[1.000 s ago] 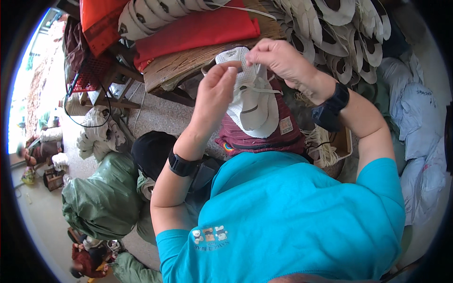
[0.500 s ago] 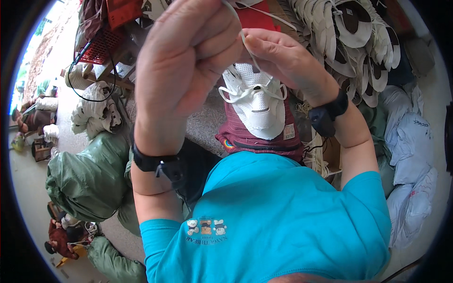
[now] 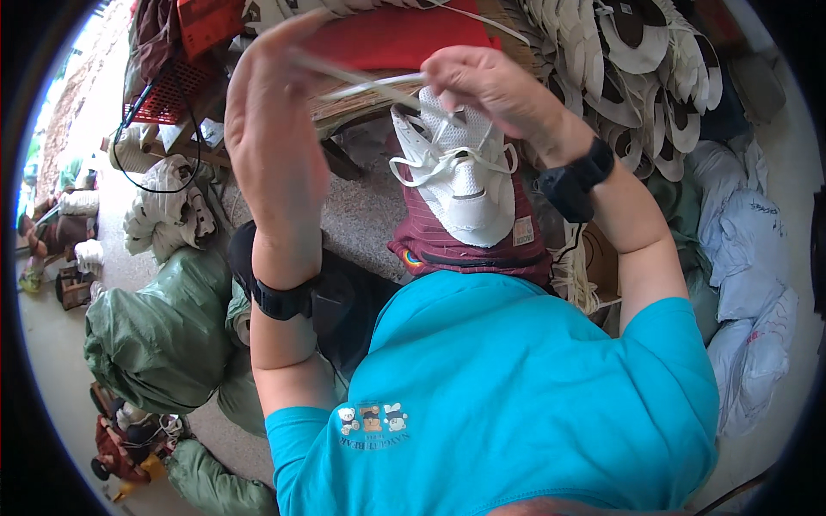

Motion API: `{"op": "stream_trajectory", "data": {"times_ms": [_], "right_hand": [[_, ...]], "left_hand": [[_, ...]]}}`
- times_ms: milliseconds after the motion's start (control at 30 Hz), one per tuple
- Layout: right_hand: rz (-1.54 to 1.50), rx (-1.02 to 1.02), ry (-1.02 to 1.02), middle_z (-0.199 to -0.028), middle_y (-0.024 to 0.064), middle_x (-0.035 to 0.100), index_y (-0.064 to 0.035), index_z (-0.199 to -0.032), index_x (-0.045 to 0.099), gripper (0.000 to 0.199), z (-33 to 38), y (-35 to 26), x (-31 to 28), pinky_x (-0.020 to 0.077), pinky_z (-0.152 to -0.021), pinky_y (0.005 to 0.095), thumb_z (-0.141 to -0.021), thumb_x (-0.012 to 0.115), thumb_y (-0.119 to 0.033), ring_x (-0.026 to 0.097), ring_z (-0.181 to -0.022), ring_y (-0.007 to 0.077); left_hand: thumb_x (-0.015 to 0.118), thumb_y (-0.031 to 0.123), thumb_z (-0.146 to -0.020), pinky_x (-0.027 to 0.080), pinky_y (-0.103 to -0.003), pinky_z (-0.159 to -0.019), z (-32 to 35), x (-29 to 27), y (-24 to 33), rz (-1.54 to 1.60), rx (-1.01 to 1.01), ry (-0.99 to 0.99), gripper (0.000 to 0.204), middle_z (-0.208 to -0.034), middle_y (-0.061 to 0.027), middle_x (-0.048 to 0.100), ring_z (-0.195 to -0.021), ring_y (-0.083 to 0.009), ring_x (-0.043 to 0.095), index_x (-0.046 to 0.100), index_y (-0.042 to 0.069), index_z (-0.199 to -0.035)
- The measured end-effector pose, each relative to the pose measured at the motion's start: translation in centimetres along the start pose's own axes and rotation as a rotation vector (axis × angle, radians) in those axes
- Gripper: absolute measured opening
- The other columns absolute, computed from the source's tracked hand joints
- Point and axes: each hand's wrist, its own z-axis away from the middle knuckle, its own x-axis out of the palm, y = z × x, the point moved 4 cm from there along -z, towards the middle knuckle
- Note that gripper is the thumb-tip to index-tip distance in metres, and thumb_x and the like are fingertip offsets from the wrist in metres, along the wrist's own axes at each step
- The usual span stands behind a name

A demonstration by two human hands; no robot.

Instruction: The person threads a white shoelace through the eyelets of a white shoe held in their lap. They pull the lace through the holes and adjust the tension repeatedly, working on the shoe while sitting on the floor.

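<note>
While the right hand (image 3: pixel 495 90) pinches a white lace (image 3: pixel 396 82) between thumb and fingertips at upper centre of the frame, the left hand (image 3: pixel 275 133) is at upper left; blur obscures its fingers, and I cannot tell whether they grip. The white shoe (image 3: pixel 469 193) rests on burgundy cloth (image 3: pixel 416 221) above centre, toe toward the lower edge. Red cloth (image 3: pixel 387 39) lies along the top.
</note>
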Motion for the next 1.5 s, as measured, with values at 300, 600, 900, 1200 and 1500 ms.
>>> {"op": "stream_trajectory", "data": {"times_ms": [300, 600, 900, 1200, 1500], "right_hand": [[-0.484, -0.093, 0.497, -0.067, -0.0055, 0.042, -0.0033, -0.094, 0.057, 0.013, 9.5, -0.5, -17.7, 0.0268, -0.044, 0.0198, -0.100, 0.060, -0.015, 0.032, -0.051, 0.0036], [-0.640, -0.198, 0.888, -0.060, -0.0022, 0.034, 0.0036, -0.098, 0.052, 0.020, 19.0, -2.6, -29.3, 0.0282, -0.045, 0.0250, -0.105, 0.045, -0.014, 0.030, -0.047, 0.0094], [-0.506, -0.234, 0.942, -0.068, -0.0019, 0.034, 0.0050, -0.113, 0.053, 0.020, 18.4, -3.5, -28.1, 0.0309, -0.050, 0.0244, -0.105, 0.042, -0.010, 0.033, -0.052, 0.0094], [-0.352, -0.209, 0.881, -0.069, -0.0034, 0.035, 0.0049, -0.118, 0.054, 0.023, 16.7, -5.0, -27.2, 0.0300, -0.050, 0.0226, -0.104, 0.048, -0.013, 0.032, -0.055, 0.0067], [-0.319, -0.198, 0.933, -0.068, -0.0043, 0.032, 0.0048, -0.119, 0.053, 0.024, 16.1, -4.3, -26.9, 0.0285, -0.050, 0.0228, -0.104, 0.048, -0.013, 0.030, -0.054, 0.0067]], "left_hand": [[0.040, 0.020, -0.107, 0.037, -0.027, -0.059, 0.7, -31.3, -7.8, 0.569, -0.394, 0.503, 0.032, -0.071, -0.0014, 0.049, -0.060, -0.0110, 0.042, 0.059, -0.004, -0.114], [0.037, 0.019, -0.108, 0.033, -0.026, -0.051, -2.1, -36.9, 1.8, 0.108, -0.121, 0.707, 0.029, -0.067, 0.0012, 0.040, -0.056, -0.0095, 0.035, 0.056, -0.002, -0.115], [0.063, 0.011, -0.095, 0.046, -0.024, -0.070, 4.7, -9.2, -5.7, -0.771, 0.016, -0.189, 0.016, -0.098, -0.0035, 0.062, -0.086, -0.0106, 0.057, 0.068, 0.004, -0.108], [0.073, 0.003, -0.078, 0.056, -0.034, -0.067, 6.3, -1.9, -10.0, -1.001, 0.259, -0.686, 0.021, -0.101, -0.0073, 0.055, -0.083, -0.0250, 0.064, 0.065, 0.010, -0.096], [0.072, 0.003, -0.078, 0.055, -0.037, -0.068, 6.1, -0.6, -9.2, -1.029, 0.311, -0.711, 0.021, -0.100, -0.0081, 0.055, -0.083, -0.0274, 0.064, 0.064, 0.009, -0.096]]}}
